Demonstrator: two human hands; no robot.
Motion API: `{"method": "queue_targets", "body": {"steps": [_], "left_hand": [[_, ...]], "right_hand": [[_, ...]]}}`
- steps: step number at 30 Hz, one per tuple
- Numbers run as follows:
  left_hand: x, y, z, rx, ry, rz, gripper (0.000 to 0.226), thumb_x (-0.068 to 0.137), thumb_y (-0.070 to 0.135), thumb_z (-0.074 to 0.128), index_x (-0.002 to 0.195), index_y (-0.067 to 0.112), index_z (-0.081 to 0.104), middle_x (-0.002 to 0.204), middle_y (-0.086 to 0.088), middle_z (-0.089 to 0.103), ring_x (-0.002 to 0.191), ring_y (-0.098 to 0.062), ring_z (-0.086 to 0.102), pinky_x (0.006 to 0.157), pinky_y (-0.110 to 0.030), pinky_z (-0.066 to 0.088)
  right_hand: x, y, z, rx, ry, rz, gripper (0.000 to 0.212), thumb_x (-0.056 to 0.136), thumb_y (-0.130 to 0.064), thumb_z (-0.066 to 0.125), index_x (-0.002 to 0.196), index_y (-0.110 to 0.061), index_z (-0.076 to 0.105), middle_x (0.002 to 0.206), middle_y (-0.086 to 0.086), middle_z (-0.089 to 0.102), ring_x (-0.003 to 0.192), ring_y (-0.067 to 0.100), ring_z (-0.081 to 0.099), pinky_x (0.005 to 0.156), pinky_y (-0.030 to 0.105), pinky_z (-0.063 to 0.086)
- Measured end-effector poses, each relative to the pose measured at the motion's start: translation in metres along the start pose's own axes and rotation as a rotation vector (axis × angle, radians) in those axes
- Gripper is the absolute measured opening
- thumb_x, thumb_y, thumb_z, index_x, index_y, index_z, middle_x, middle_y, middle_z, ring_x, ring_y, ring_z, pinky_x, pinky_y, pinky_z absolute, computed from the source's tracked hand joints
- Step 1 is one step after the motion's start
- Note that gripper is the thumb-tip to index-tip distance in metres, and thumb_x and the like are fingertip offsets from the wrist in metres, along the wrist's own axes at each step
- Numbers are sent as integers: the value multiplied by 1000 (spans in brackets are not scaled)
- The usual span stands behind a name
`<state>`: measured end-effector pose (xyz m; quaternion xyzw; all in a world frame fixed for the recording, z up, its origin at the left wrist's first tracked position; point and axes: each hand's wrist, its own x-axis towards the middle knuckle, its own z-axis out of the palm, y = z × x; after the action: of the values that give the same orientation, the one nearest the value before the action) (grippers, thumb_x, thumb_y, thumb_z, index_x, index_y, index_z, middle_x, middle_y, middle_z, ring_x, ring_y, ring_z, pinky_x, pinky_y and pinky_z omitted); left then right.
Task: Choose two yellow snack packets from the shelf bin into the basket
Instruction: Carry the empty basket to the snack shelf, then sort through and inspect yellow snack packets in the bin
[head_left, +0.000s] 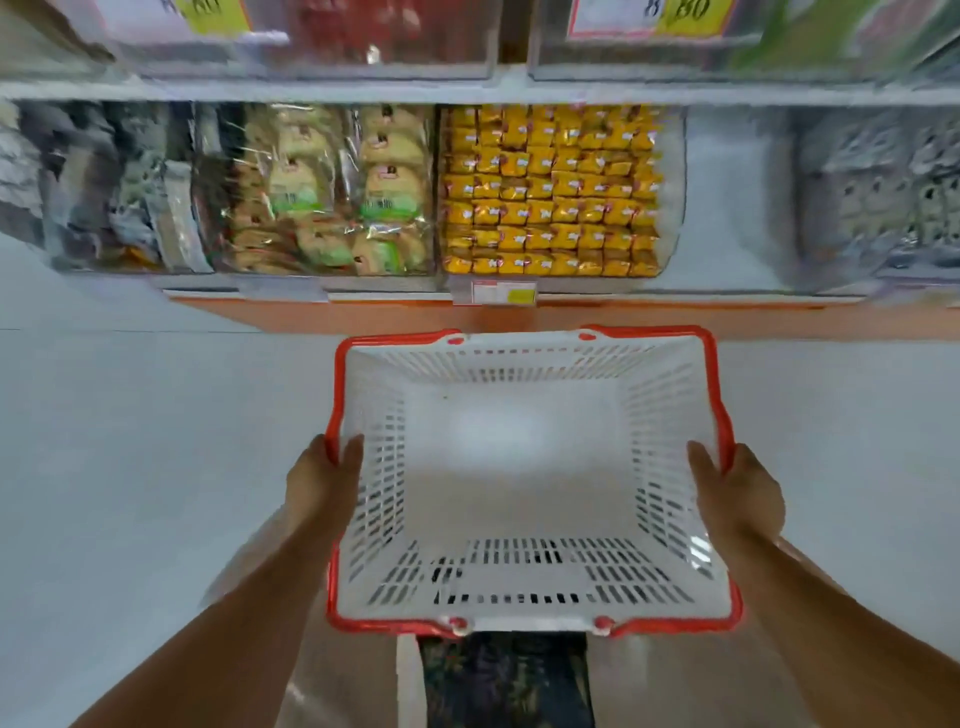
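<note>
Slotted white plastic basket with red rim; glossy foil yellow packets behind clear plastic.

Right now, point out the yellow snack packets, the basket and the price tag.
yellow snack packets (553, 189), head view, middle of the stack.
basket (524, 364), head view, far slotted wall.
price tag (503, 292), head view, its centre.

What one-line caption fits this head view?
Left hand and right hand grip the sides of an empty red-rimmed basket before a shelf bin of yellow snack packets.

Bright, even shop light with faint shadows. Everything beyond the basket is smeared with blur, the shelf bows, and clear wrappers above-left of it glint with glare.
</note>
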<state>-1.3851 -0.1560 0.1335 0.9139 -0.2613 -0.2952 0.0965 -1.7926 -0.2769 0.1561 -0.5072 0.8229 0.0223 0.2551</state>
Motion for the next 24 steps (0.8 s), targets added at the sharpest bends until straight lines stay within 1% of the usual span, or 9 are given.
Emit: {"method": "queue_targets", "body": {"steps": [3, 5, 9, 12, 14, 16, 20, 22, 24], "left_hand": [[27, -22, 49, -7, 10, -19, 32, 96, 47, 54, 87, 17, 56, 78, -3, 62, 71, -27, 57, 64, -33, 41], [44, -32, 79, -24, 30, -22, 31, 95, 48, 55, 89, 18, 58, 78, -1, 63, 70, -25, 60, 61, -32, 42], [81, -38, 125, -22, 67, 2, 31, 95, 49, 53, 87, 19, 56, 73, 2, 60, 60, -17, 53, 54, -28, 37], [101, -35, 149, -42, 101, -49, 30, 97, 47, 54, 85, 19, 54, 67, 7, 53, 55, -11, 48, 49, -27, 33], [110, -32, 160, -61, 129, -50, 31, 97, 45, 54, 84, 18, 52, 70, 2, 54, 58, -18, 48, 55, -30, 36], [118, -32, 167, -70, 132, -30, 32, 97, 45, 53, 86, 15, 54, 78, -4, 59, 67, -24, 53, 62, -34, 41], [128, -33, 176, -86, 165, 17, 31, 97, 46, 53, 87, 17, 54, 79, -4, 60, 69, -25, 53, 65, -36, 42], [134, -31, 177, -85, 188, 52, 30, 97, 46, 53, 87, 17, 54, 81, -5, 61, 72, -27, 53, 67, -36, 43], [138, -31, 178, -69, 191, 72, 30, 97, 46, 53, 89, 17, 54, 87, -8, 64, 77, -30, 57, 70, -36, 44]], "right_hand": [[25, 10, 48, 0, 15, 8, 36, 97, -47, 53, 82, -15, 50, 71, 3, 56, 62, 24, 52, 62, 32, 38], [43, 15, 77, -9, 33, 11, 34, 96, -46, 55, 84, -15, 52, 74, 5, 55, 70, 28, 55, 65, 34, 39], [74, 25, 126, -27, 50, 4, 35, 98, -47, 52, 88, -13, 53, 78, 6, 56, 70, 26, 52, 64, 33, 41], [92, 28, 158, -22, 78, 15, 37, 98, -48, 50, 89, -13, 52, 78, 5, 57, 68, 26, 53, 61, 32, 41], [102, 28, 174, 29, 103, 18, 37, 98, -49, 50, 85, -14, 52, 71, 1, 55, 62, 22, 52, 58, 30, 40], [110, 30, 187, 78, 127, 11, 37, 97, -49, 52, 82, -16, 52, 66, -3, 51, 58, 19, 51, 56, 28, 39], [122, 33, 199, 108, 169, -28, 37, 97, -50, 52, 76, -21, 47, 64, -7, 48, 53, 8, 44, 49, 22, 30], [124, 32, 202, 104, 187, -48, 36, 97, -51, 52, 76, -23, 45, 65, -7, 48, 53, 7, 45, 48, 21, 29], [126, 33, 203, 91, 188, -54, 35, 97, -51, 52, 80, -20, 48, 66, -6, 49, 55, 10, 45, 48, 21, 30]]}}
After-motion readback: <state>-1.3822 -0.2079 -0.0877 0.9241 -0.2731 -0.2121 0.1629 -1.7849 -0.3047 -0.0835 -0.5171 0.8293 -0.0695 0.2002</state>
